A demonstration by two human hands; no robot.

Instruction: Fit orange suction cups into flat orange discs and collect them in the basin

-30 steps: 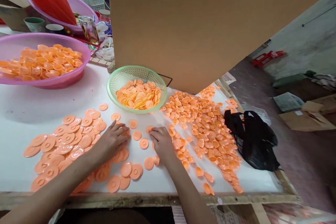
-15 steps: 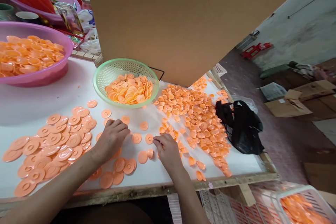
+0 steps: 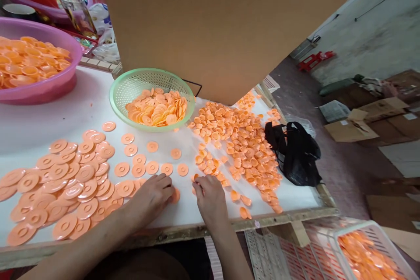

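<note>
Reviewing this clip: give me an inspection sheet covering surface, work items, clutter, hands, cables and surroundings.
Surface: white tabletop, wooden edging.
Work items: orange discs piled left, others spread mid-table, more in the green colander; small orange cup-like pieces heaped right.
Clutter: pink basin holding orange pieces, black bag-like item, glass, large cardboard panel.
Hands: left hand bent at a disc; right hand at a small piece; grips unclear.
Cables: thin dark line on wall, possibly one.
Surroundings: opened carton, red stool, crate of orange pieces.
</note>
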